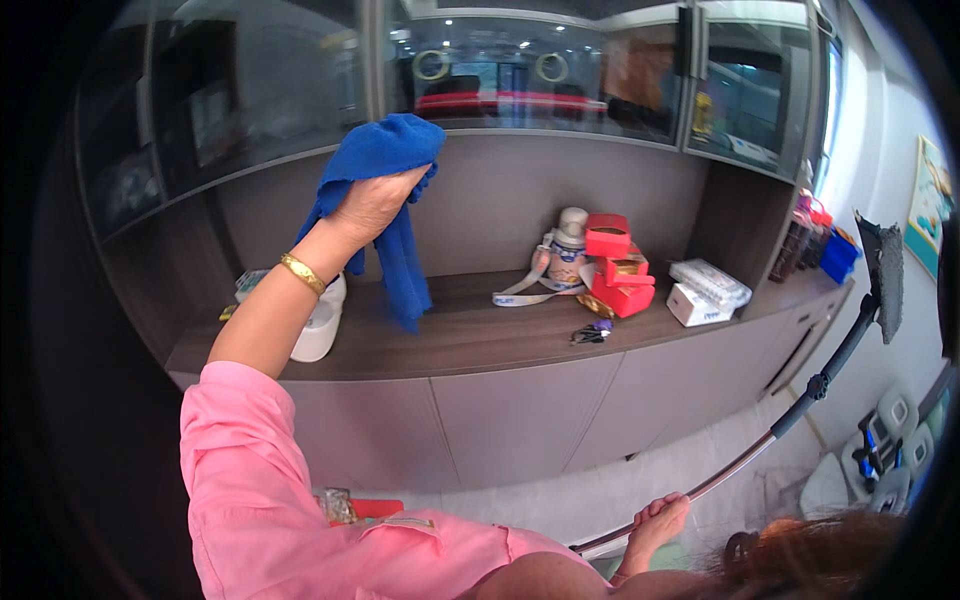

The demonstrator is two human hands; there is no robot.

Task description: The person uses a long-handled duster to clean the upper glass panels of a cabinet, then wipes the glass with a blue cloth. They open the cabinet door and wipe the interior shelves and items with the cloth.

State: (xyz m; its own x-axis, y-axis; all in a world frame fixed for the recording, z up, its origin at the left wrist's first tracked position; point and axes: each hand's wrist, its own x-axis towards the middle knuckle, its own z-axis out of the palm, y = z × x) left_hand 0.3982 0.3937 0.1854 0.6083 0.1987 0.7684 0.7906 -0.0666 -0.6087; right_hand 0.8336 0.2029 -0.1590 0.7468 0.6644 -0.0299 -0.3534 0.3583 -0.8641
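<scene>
My left hand [379,202] is raised in front of the cabinet and grips a blue cloth [390,146]. The cloth is bunched over the fingers, and its loose end hangs down over the countertop. Its top edge overlaps the lower frame of the glass doors; whether it touches them I cannot tell. Low on the right, my right hand [660,517] is closed around the metal pole [731,476] of a window squeegee. The squeegee head [885,277], with a grey pad, points up beside the white wall at the right.
On the wooden countertop [465,349] stand a white cap [315,334], a strapped bottle [568,255], red boxes [619,270], a dark cable [591,332] and white boxes [701,304]. Glass cabinet doors [517,82] hang above. A grey chair [847,476] is at lower right.
</scene>
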